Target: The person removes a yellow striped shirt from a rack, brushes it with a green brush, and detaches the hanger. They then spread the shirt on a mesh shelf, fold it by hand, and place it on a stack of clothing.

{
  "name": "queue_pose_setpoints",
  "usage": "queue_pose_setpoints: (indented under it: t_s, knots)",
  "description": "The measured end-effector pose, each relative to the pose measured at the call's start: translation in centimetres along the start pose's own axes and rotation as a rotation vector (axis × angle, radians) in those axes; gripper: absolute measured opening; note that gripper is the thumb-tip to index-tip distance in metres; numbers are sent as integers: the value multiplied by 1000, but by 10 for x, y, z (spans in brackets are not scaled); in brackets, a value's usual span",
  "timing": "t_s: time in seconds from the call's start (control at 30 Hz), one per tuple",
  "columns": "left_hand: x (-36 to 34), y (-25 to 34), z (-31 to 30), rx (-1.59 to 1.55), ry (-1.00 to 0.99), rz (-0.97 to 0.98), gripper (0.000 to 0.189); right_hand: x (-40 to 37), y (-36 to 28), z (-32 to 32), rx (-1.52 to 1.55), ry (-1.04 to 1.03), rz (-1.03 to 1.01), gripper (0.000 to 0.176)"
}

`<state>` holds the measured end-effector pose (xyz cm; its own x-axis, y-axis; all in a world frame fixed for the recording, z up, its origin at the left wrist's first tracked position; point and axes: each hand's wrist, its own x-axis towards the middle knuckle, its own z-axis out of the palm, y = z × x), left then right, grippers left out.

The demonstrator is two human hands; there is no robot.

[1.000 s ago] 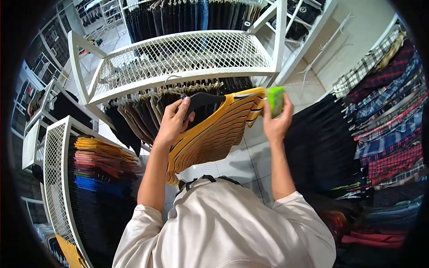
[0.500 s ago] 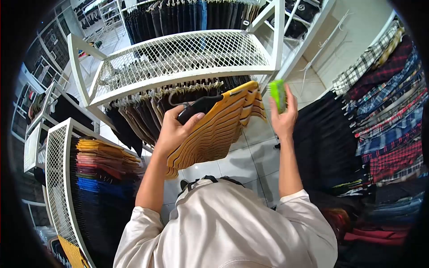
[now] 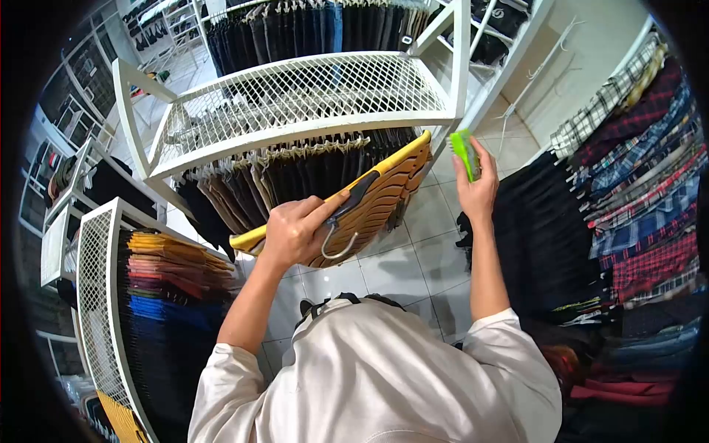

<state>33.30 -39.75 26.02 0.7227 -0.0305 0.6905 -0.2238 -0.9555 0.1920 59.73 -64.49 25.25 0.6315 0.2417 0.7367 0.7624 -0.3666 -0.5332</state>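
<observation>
My left hand (image 3: pixel 294 230) is closed around the neck area of a black clothes hanger (image 3: pixel 362 190), whose metal hook curves down toward me. A yellow shirt with dark stripes (image 3: pixel 405 177) hangs on it, tilted, its yellow shoulder edge running from lower left to upper right. My right hand (image 3: pixel 480 189) grips a bright green brush (image 3: pixel 461 150), bristles facing left, just right of the shirt's upper end and apart from it. Part of the brush is hidden by my fingers.
A white mesh-topped rack (image 3: pixel 310 88) with trousers (image 3: pixel 251 188) stands ahead. To my left another mesh-topped rack (image 3: pixel 94 258) holds yellow, red, blue and black garments. Plaid shirts (image 3: pixel 642 221) and black clothes (image 3: pixel 532 244) hang on the right. Below is a tiled floor (image 3: pixel 384 262).
The shirt and hanger have been turned, so the hook now points down toward me and the yellow shoulder edge faces up. My right hand with the brush has shifted slightly right.
</observation>
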Motion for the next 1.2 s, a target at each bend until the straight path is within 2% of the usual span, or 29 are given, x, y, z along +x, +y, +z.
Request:
queue_pose_setpoints:
  t_s: [0.07,0.17,0.27,0.33,0.37,0.43,0.47,0.53,0.63,0.7,0.8,0.87,0.9,0.97,1.0,1.1,1.13,1.17,1.2]
  knots:
    - [3,0,1,38,-8,52,67,1,-48,-6,127,-137,-120,48]
    - [7,1,6,114,5,163,67,-4,-84,-2,176,-342,-311,50]
    - [3,-2,9,297,25,204,59,1,-61,10,79,-312,-305,52]
    - [0,-6,8,320,45,232,58,11,-21,13,7,-204,-105,51]
    - [-2,-7,8,345,66,256,57,13,9,17,-124,-132,-112,49]
    - [-6,-7,8,357,72,242,59,19,13,8,-135,-119,-3,47]
    - [-7,-11,9,368,54,265,61,20,12,9,-129,-124,-17,47]
    - [-11,-14,9,391,16,289,65,16,-34,-1,21,-128,-148,47]
    - [-5,-15,12,356,44,301,64,4,-83,2,129,-320,-277,53]
    - [-3,-15,10,377,24,317,64,-1,-90,6,62,-423,-360,54]
    - [-4,-21,8,413,47,336,64,14,-50,14,58,-360,-196,52]
    - [-7,-22,6,423,66,332,62,27,-3,19,-110,-201,-92,50]
    - [-9,-20,5,422,67,326,62,35,-1,16,-224,-153,-85,50]
    - [-9,-21,4,421,50,317,61,33,0,9,-84,-116,1,51]
    - [-9,-24,7,436,72,334,61,34,-19,4,-81,-121,-6,51]
    - [-5,-24,9,411,70,338,62,16,-81,2,151,-330,-256,54]
    - [-2,-22,8,377,63,336,63,8,-95,3,183,-416,-246,56]
    - [-1,-22,8,375,60,347,63,5,-98,7,157,-470,-334,56]
    - [-1,-21,8,376,39,348,63,6,-95,8,153,-473,-290,55]
